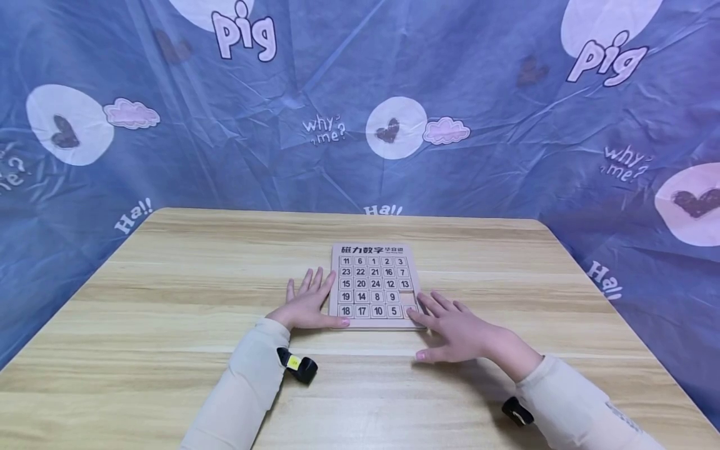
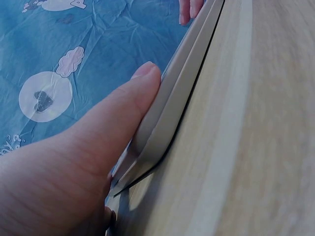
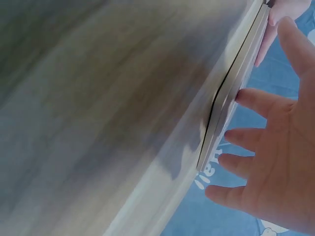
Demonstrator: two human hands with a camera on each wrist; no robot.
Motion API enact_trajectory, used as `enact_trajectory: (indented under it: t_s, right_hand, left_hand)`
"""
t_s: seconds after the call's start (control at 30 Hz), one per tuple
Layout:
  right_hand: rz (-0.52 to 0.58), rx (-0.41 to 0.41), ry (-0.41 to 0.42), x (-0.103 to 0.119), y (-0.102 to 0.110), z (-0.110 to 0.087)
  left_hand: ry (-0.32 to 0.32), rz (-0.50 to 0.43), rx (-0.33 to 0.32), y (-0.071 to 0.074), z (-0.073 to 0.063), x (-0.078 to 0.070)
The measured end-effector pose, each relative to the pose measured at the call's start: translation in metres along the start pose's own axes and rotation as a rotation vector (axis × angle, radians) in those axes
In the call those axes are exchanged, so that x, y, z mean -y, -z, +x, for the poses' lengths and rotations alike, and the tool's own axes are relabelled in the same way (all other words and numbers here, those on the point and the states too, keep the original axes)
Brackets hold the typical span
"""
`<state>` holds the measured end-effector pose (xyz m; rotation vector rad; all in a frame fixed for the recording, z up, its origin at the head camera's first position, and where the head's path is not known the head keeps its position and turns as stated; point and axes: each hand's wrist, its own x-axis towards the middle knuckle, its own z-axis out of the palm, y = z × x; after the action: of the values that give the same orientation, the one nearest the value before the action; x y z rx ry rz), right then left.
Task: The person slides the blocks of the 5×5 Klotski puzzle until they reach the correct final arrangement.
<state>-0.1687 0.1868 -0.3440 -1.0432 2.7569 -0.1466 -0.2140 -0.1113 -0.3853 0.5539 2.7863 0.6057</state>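
head feed: i've got a pale, thin rectangular number-slide board [image 1: 374, 323] flat on the light wood-grain table [image 1: 360, 394], between the two hands. left hand [image 1: 306, 307] spread, fingers fairly straight, thumb on the board's near-left corner, index by its left edge; contact, not a wrap. right hand [image 1: 458, 328] also spread, fingers extended, index fingertip at the small bottom-right square tile [image 1: 405, 312], marking hidden under it. bare slot directly above that tile, right of the 9. blue printed cloth [image 1: 337, 75] hangs behind

Light wood-grain table [image 1: 169, 281]; blue printed cloth [image 1: 337, 175] behind.
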Motion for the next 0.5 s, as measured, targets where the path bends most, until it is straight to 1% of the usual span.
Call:
enact_trajectory:
  t_s: [0.1, 0.2, 0.3, 0.5]
  right_hand:
    - [0.013, -0.001, -0.002, 0.001, 0.001, 0.002]
    - [0.017, -0.015, 0.007, 0.005, 0.003, 0.011]
    - [0.006, -0.017, 0.020, 0.012, 0.005, 0.026]
    - [-0.052, 0.031, 0.017, 0.031, 0.005, 0.056]
  left_hand:
    - [-0.003, -0.001, 0.001, 0.000, 0.000, 0.000]
    - [0.003, 0.001, 0.000, 0.000, -0.001, 0.000]
    - [0.003, 0.003, -0.004, 0.000, -0.001, 0.000]
    - [-0.005, 0.006, -0.011, -0.001, 0.000, 0.000]
